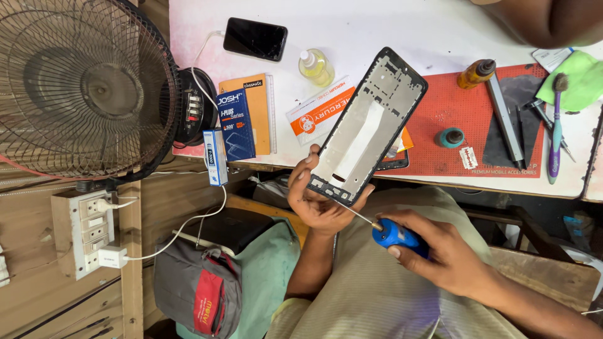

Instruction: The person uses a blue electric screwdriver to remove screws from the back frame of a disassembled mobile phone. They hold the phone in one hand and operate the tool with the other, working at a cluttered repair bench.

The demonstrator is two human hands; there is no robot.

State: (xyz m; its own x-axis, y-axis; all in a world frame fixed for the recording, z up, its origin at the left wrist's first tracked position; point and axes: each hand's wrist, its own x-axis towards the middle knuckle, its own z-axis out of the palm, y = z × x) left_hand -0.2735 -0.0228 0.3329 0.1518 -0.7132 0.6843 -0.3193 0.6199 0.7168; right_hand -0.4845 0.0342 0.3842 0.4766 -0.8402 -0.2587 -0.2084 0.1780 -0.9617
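At the bench edge: a person seated at a white worktable (pixel 377 25) works over their lap, with tools spread on a red mat (pixel 440 107).
Left hand: the left hand (pixel 317 201) clasps the lower end of a stripped phone frame (pixel 370 122), fingers wrapped around its bottom edge, tilting its open inner face up toward the eyes, apparently so the lower corner is easy to reach.
Right hand: the right hand (pixel 440 251) is closed around a blue-handled screwdriver (pixel 392 235), thumb and fingers pinching the handle; the thin shaft runs up to the frame's bottom edge, where the tip meets it.
Frame position: held in the air just off the table's near edge, above the knees, its top end overlapping the mat.
Within reach: an amber bottle (pixel 476 73), a small teal cap (pixel 451 137), a purple brush (pixel 555 125) and a green cloth (pixel 581 78) on the right side.
Further off: a dark phone (pixel 255 39), a clear yellow bottle (pixel 316 66), boxed parts (pixel 235 125) and a cage fan (pixel 85 88) at left.
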